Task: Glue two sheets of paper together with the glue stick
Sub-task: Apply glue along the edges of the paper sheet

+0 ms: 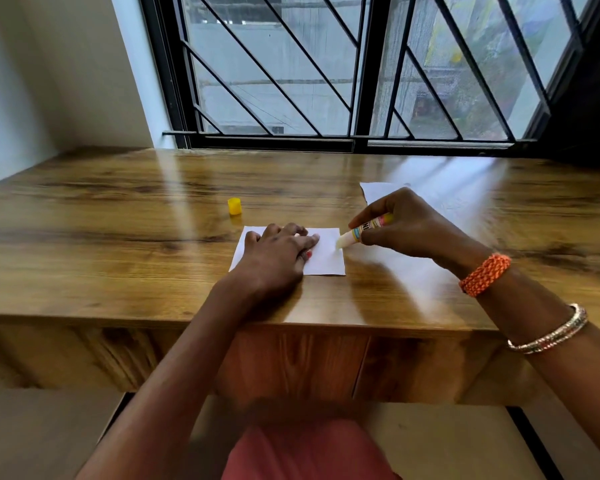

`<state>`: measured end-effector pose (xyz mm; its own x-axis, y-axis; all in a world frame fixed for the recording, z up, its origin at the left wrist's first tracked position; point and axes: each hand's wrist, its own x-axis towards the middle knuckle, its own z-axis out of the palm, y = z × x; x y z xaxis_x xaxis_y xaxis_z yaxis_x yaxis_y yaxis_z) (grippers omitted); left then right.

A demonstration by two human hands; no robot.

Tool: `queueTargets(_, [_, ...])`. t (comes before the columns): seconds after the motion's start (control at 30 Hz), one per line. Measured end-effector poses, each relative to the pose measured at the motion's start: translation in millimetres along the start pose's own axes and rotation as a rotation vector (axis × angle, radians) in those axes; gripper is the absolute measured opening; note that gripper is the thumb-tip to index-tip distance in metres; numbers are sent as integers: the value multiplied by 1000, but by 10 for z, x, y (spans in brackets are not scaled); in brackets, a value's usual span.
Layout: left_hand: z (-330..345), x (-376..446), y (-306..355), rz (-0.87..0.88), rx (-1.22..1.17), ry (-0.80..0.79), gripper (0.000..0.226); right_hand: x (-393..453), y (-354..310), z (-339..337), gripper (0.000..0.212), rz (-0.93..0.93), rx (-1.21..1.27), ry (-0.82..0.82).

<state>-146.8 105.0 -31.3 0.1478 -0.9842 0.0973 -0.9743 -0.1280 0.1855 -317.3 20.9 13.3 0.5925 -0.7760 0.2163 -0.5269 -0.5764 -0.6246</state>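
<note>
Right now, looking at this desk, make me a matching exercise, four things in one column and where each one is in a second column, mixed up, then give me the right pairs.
Things:
1. yellow cap
2. glue stick
3. near sheet of paper
4. far sheet of paper

Places:
A. held in the right hand
B. pressed flat under the left hand
C. standing alone on the desk, left of both sheets
D. lying behind the right hand, partly hidden

Pairs: 1-C, 2-A, 3-B, 4-D
</note>
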Motion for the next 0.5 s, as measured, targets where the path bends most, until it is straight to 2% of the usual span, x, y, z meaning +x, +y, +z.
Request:
queueTargets(0.23, [1,-2,11,2,-5,17,43,-118,-94,-93,11,28,8,-133])
queueTargets(0.43, [-3,22,21,7,17,3,44,-147,-123,-213,12,53,90,-372])
queueTargets(0.5, [-2,21,15,-6,-9,3,43,-104,-70,-239,15,48,249,-316])
